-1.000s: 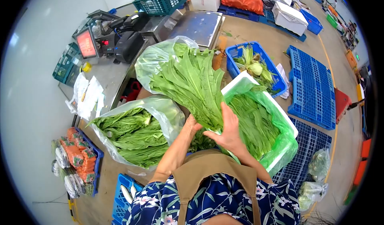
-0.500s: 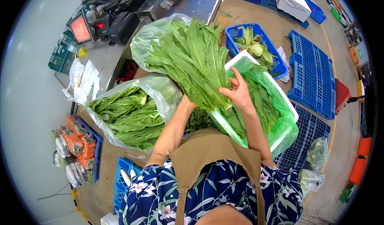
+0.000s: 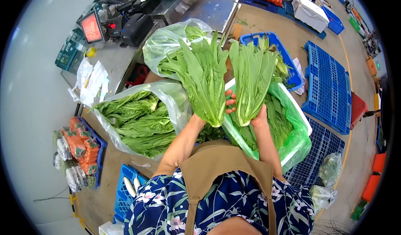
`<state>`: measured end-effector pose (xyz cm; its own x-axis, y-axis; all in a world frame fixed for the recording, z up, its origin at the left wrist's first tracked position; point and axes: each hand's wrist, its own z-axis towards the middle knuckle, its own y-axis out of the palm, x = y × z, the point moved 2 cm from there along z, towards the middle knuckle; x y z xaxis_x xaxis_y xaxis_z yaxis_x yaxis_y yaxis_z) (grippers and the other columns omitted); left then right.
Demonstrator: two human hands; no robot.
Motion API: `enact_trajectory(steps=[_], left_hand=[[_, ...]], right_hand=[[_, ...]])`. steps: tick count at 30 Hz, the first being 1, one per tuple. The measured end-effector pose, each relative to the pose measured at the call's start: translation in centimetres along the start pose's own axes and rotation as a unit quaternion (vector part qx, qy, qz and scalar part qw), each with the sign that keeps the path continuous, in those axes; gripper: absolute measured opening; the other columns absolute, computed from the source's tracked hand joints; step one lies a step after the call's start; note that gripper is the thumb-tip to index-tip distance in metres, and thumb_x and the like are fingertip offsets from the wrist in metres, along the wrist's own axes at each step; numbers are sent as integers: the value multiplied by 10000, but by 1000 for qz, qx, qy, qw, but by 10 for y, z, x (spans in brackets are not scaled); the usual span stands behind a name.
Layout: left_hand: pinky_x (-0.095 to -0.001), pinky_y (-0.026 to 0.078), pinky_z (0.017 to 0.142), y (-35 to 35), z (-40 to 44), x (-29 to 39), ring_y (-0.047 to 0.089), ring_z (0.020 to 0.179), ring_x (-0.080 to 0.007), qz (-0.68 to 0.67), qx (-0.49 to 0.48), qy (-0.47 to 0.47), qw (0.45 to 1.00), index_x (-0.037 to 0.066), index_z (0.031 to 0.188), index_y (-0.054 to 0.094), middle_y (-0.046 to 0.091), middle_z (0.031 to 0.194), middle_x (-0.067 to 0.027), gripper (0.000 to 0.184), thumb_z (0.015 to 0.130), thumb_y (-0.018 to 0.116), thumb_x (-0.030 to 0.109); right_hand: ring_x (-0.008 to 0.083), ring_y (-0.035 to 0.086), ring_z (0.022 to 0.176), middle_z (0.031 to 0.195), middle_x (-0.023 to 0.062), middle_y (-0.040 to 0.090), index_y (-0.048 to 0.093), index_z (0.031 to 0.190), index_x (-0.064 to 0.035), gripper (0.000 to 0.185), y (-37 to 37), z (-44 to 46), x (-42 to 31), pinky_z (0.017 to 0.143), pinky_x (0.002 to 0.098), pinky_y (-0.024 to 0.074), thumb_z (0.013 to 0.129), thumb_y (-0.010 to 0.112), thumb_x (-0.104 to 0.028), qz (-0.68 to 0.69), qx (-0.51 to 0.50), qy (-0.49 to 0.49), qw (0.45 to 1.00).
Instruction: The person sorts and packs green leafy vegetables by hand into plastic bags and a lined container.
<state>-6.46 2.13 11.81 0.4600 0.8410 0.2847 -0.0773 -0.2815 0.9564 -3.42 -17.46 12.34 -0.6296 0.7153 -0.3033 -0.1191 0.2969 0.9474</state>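
Observation:
My left hand (image 3: 230, 102) is closed around a bunch of long-leaf lettuce (image 3: 204, 84), its fingers showing past the right edge of the stems. In my right hand (image 3: 260, 116) is another lettuce bunch (image 3: 252, 82), gripped near the cut base with the leaves pointing away from me. Both bunches are side by side, slightly apart. Below the right one stands a white foam box (image 3: 301, 114) lined with a green plastic bag (image 3: 298, 141), with more lettuce (image 3: 276, 118) inside. To the left, a clear plastic bag (image 3: 177, 97) holds several lettuce bunches (image 3: 144, 126).
Another clear bag (image 3: 154, 47) of greens lies beyond my left hand. A blue basket (image 3: 295, 70) with leaves and husks stands behind the foam box. Scale equipment (image 3: 135, 29) sits on a metal table (image 3: 112, 61). Blue pallets (image 3: 328, 86) lie on the right.
My right hand has gone from being spread beside the lettuce to gripping a separate bunch. The greens held together before are now parted, one bunch in each hand.

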Motion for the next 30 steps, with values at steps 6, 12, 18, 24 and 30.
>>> enact_trajectory(steps=[6,12,18,24,30], left_hand=[[-535,502,889,6,2,-1,560,1094,-356,25,39,31,998,-24,1300,466,555,1243,-170,550,951,471,402],[-468,519,882,18,6,7,586,1073,-285,116,121,53,984,65,1282,510,558,1260,-96,458,920,562,341],[-346,459,932,38,17,-28,556,1103,-238,518,252,149,803,6,1378,331,558,1212,-153,729,825,721,277],[-376,319,1052,63,3,-49,431,1260,-338,682,266,191,654,-49,1421,263,418,1371,-260,686,933,526,356],[-406,343,1034,98,-21,-47,443,1239,-386,685,223,158,675,-35,1372,359,449,1338,-269,563,946,484,311]], right_hand=[[402,481,1180,1327,274,459,397,1358,31,599,15,-7,-3,976,551,408,916,395,-372,5,-55,6,998],[380,479,1191,1340,216,451,294,1424,-14,729,33,-7,-7,1027,524,382,819,585,-296,-154,-35,-61,986],[263,430,1265,1370,130,439,277,1429,-36,994,-11,-7,9,1056,367,348,638,827,-278,-417,23,3,909],[262,502,1193,1292,126,520,355,1380,0,867,-14,-16,12,1020,368,398,665,815,-171,-369,167,-18,914],[267,530,1163,1262,108,551,442,1336,-23,779,-39,-25,17,1009,395,430,633,769,-104,-219,100,-49,969]])
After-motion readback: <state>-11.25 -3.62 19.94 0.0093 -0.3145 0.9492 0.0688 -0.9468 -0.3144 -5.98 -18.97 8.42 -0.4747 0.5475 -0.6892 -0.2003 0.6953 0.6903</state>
